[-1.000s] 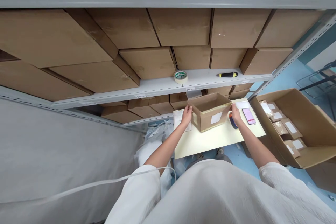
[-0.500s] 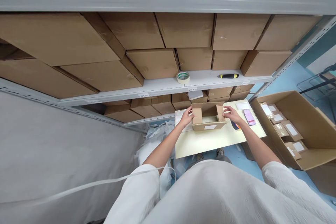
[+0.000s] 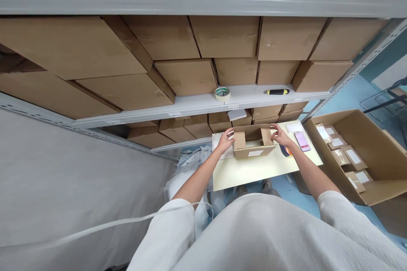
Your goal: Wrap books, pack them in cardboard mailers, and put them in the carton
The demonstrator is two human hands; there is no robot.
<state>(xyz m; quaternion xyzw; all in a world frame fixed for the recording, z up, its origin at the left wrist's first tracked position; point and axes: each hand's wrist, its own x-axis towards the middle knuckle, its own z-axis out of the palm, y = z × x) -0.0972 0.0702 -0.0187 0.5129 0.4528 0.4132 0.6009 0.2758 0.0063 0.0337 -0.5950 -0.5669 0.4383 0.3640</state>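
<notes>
A small open cardboard box (image 3: pixel 256 152) with a white label on its near side is on the pale yellow board (image 3: pixel 244 175). Two of its flaps are folded inward at the left and right ends. My left hand (image 3: pixel 226 140) grips the left end of the box, fingers behind and thumb in front. At the right end, my right hand (image 3: pixel 280 135) has its fingers closed on the box's edge. Beside my right wrist lies a dark blue and orange roll (image 3: pixel 285 150), partly covered by the forearm. A phone with a pink screen (image 3: pixel 302 141) lies farther right.
Above the board, a grey shelf (image 3: pixel 193 103) holds a tape roll (image 3: pixel 222 93), a yellow and black utility knife (image 3: pixel 277 92) and several cartons. To the right stands a large open carton (image 3: pixel 381 161) with several small labelled boxes. Plastic wrap (image 3: pixel 190 165) lies left of the board.
Almost nothing differs. The fingers of my right hand have shifted slightly on the box's right end, and the view has moved a little.
</notes>
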